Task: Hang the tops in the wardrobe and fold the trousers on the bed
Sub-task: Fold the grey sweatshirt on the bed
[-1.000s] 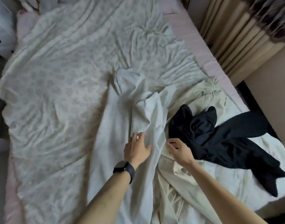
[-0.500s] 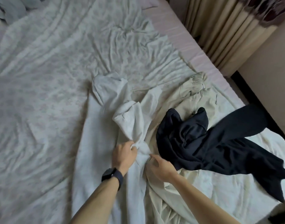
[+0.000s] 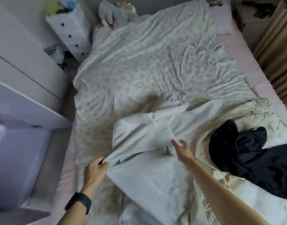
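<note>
Crumpled sheet covers your bed, white wardrobe at nine o'clock, curtains at two. Your left hand pinches the white garment mid-bed; your right hand hovers, fingers apart.

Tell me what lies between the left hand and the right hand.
In the head view, only the white garment stretches between them: the left hand pinches its edge, and the right hand is open over it.

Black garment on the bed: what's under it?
The black crumpled garment lies on a cream wrinkled garment, which shows beyond its far and near edges. Anything else beneath the black cloth is hidden.
</note>
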A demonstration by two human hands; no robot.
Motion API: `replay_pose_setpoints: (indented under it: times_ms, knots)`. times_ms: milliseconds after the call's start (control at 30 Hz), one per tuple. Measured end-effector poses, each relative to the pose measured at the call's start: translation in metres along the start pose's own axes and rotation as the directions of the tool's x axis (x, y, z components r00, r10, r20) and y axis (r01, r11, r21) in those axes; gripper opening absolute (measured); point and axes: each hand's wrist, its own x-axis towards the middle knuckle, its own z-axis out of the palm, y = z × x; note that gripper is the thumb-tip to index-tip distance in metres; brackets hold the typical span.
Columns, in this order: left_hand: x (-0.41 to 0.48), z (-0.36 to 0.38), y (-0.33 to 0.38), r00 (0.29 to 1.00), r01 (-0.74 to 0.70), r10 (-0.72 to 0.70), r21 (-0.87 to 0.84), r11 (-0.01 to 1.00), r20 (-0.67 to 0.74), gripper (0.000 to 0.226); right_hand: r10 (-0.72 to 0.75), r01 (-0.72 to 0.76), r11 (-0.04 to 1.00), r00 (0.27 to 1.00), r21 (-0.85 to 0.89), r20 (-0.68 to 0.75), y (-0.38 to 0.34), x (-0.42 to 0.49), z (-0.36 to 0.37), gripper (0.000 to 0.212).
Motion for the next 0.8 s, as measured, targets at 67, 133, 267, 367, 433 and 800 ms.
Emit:
replay_pose_setpoints:
  times_ms: [67,133,267,367,433,800]
  knots:
    - [0.001,-0.027,-0.045,0.994,0.099,-0.099,-0.008,0.995,-0.043,0.013,-0.015,0.016,0.999,0.999,-0.043,0.028,0.001,-0.016,0.035,0.078]
    - [0.0,-0.057,-0.093,0.978,0.181,-0.181,-0.009,0.983,-0.101,0.014,-0.045,0.055,0.991,0.995,-0.12,0.086,0.002,-0.04,0.081,0.072]
    - [0.004,-0.092,-0.181,0.947,0.321,-0.314,0.11,0.941,-0.074,0.013,-0.087,0.156,0.938,0.97,-0.308,0.226,0.016,-0.079,0.162,0.061]
    - [0.014,-0.092,-0.211,0.944,0.301,-0.318,0.173,0.938,0.083,0.031,-0.041,0.145,0.914,0.962,-0.379,0.27,0.032,-0.094,0.196,0.056]
    - [0.021,-0.079,-0.2,0.966,0.187,-0.203,0.113,0.976,0.158,0.04,-0.007,0.117,0.894,0.969,-0.432,0.249,0.037,-0.102,0.199,0.052]
    - [0.105,0.026,-0.041,0.826,-0.563,0.497,0.439,0.7,0.268,0.059,-0.076,0.017,0.948,0.982,-0.318,-0.174,-0.004,-0.025,0.137,0.063]
